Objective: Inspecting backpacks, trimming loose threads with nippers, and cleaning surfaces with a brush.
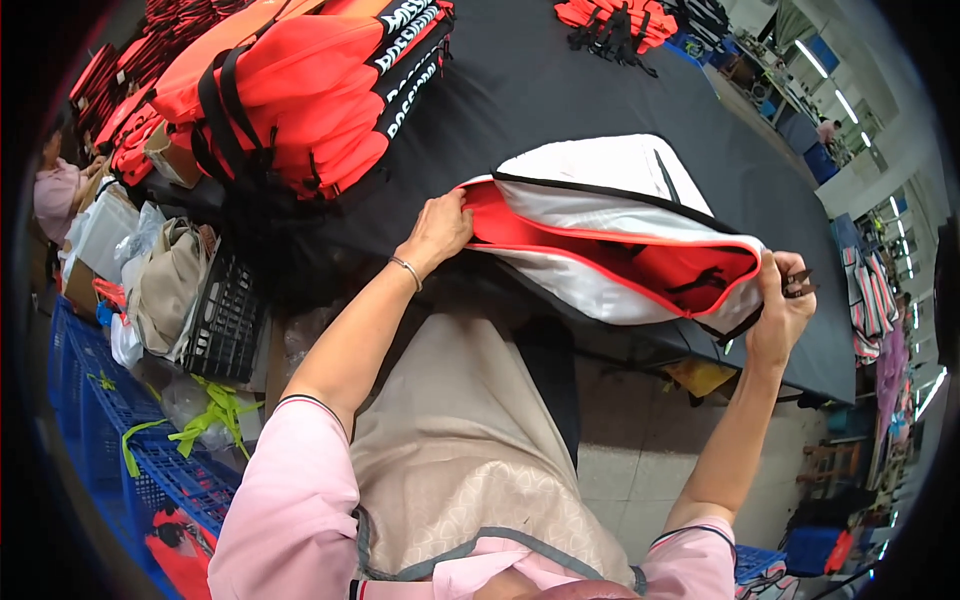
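Observation:
A white bag [605,175] with black trim lies on the dark-covered table, its long zipped mouth spread apart. Inside shows a bright red lining [645,265] with a dark strap or buckle piece on it. My left hand [440,230], with a bangle at the wrist, pinches the bag's left end. At the opposite end my right hand [780,315] grips the corner of the mouth, thumb on the near side. A small dark object [799,284] sticks out by the right fingers; its kind I cannot make out.
Stacked red-orange bags [290,105] with black straps stand at the left of the table [470,110]. Another red bundle [615,25] lies at the far edge. Blue crates [90,400] and a black basket [225,315] are at my left. A person [60,190] sits beyond them.

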`<state>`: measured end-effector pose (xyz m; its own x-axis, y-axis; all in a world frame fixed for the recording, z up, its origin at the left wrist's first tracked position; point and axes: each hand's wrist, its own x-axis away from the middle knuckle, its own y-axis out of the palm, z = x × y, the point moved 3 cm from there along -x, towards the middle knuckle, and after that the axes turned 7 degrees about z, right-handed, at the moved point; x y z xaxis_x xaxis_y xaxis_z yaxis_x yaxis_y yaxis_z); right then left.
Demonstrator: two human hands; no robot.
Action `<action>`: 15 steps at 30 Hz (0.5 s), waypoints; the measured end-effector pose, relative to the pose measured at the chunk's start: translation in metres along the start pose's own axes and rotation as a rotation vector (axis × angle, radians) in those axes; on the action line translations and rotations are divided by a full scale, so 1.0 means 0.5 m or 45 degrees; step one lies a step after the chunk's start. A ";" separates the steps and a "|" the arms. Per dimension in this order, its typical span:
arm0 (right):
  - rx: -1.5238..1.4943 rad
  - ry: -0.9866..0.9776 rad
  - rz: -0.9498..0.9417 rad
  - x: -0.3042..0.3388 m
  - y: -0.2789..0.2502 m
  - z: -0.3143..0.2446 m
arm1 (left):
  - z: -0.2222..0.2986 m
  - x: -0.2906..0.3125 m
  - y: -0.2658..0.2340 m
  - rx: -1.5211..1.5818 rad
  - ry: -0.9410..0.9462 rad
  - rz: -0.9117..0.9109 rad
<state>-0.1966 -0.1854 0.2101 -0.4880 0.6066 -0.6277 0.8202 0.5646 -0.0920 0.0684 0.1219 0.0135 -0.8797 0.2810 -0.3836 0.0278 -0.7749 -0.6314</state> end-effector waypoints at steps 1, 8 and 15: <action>0.007 0.003 -0.002 0.009 -0.007 0.013 | 0.002 0.008 -0.006 0.020 -0.027 0.043; -0.216 0.172 0.128 0.052 -0.120 0.098 | -0.010 0.031 -0.044 0.393 -0.517 -0.108; 0.111 0.293 -0.677 0.205 -0.074 0.049 | 0.040 0.082 -0.046 1.652 -0.997 -0.405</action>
<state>-0.2696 -0.1577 0.1301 -0.8835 0.3640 -0.2948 0.4617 0.7826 -0.4176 0.0223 0.1399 0.0256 -0.8007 0.4884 0.3470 -0.2545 -0.8016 0.5411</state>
